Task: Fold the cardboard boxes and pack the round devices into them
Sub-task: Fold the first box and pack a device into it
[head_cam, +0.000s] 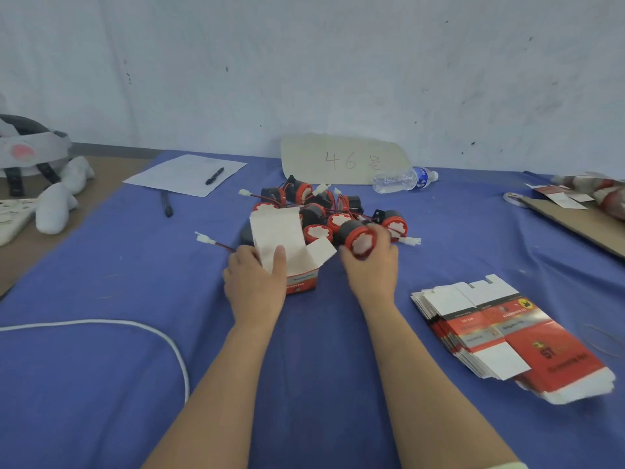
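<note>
1. Left hand grips the folded box: thumb on the near face of its tall flap, fingers behind. The box stands upright on the blue surface with its top open and one side flap splayed right.
2. Right hand is curled round one round device, red face toward us, just beside the splayed flap's tip.
3. The pile of devices sits directly behind the box and both hands, wires tangled; it is touching or nearly touching the box's far side, we cannot tell which.
4. The stack of flat boxes lies right of the right forearm, well apart from it, and is fanned at its edges.
5. A white cord curves across the surface left of the left forearm.
6. The surface's left edge runs diagonally; paper lies near its far corner.
7. A bottle lies along the far edge.
</note>
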The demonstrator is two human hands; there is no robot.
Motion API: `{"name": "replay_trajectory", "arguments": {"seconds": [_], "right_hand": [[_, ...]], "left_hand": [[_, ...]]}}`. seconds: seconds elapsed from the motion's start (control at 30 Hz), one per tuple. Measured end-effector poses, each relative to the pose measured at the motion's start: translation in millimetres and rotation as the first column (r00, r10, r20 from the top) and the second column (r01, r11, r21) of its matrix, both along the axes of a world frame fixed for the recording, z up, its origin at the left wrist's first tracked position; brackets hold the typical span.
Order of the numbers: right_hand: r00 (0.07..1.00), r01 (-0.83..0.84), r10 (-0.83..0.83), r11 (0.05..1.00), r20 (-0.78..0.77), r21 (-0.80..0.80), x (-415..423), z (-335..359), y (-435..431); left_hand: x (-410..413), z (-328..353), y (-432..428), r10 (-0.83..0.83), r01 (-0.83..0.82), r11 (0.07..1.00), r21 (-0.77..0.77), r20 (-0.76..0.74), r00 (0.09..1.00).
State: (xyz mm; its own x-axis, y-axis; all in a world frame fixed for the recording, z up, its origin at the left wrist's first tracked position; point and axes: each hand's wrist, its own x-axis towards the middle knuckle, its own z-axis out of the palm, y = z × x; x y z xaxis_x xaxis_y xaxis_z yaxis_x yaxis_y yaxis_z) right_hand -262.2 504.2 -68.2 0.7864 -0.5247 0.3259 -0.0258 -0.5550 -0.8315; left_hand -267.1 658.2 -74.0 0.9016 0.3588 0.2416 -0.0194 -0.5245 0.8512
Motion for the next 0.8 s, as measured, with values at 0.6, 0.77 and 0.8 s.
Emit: {"name": "replay_trajectory", "arguments": {"seconds": [0.6, 0.77, 0.8], "right_hand": [[0.947, -0.303, 0.321, 0.845, -0.035, -0.44, -36.4, 20.7, 29.9], [0.951, -0.289, 0.306, 0.839, -0.04, -0.46, -40.7, 25.7, 28.7], [0.952, -0.285, 0.303, 0.841, -0.038, -0.46, -40.9, 26.4, 28.3]], "left_hand": [[-2.9, 1.7, -22.0, -0.271, 0.216, 0.884, -0.414, -0.079, 0.959], [-3.2, 2.2, -23.9, -0.327, 0.234, 0.798, -0.555, -0.072, 0.942], [-3.7, 2.0, -25.8, -0.326, 0.233, 0.782, -0.578, -0.061, 0.943]]}}
